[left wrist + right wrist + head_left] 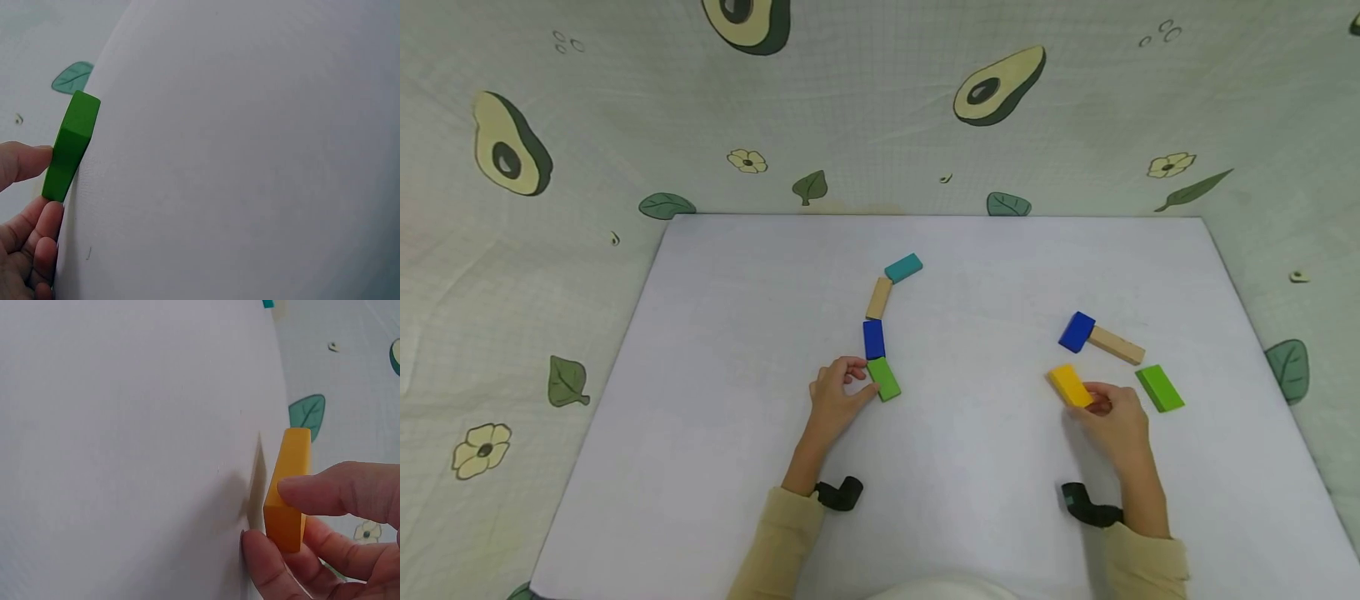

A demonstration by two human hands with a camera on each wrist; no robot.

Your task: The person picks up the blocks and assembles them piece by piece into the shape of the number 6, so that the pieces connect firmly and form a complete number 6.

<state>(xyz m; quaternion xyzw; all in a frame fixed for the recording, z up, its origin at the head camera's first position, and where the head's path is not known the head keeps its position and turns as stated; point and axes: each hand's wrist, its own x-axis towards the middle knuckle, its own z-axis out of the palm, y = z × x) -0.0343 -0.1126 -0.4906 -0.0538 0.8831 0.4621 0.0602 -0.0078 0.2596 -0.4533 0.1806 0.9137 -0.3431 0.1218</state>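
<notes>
Between thumb and fingertips, my left hand (pixel 837 402) pinches a green block (pixel 883 379) at the near end of a curved row on the white table. In the left wrist view that green block (pixel 72 140) shows with the thumb on its side and fingertips at its lower end. Touching its far end is a blue block (pixel 874 339), followed by a natural wood block (pixel 879 298) and a teal block (pixel 903 267). My right hand (pixel 1116 421) grips a yellow block (pixel 1070 386) by its near end. A shadow beside the yellow block (pixel 287 481) in the right wrist view shows it raised off the table.
Beyond the right hand lie another blue block (pixel 1077 332) and a wood block (pixel 1117 345), touching. A second green block (pixel 1160 388) lies to that hand's right. The white table (pixel 737 292) ends at the back against avocado-printed cloth (pixel 880 100).
</notes>
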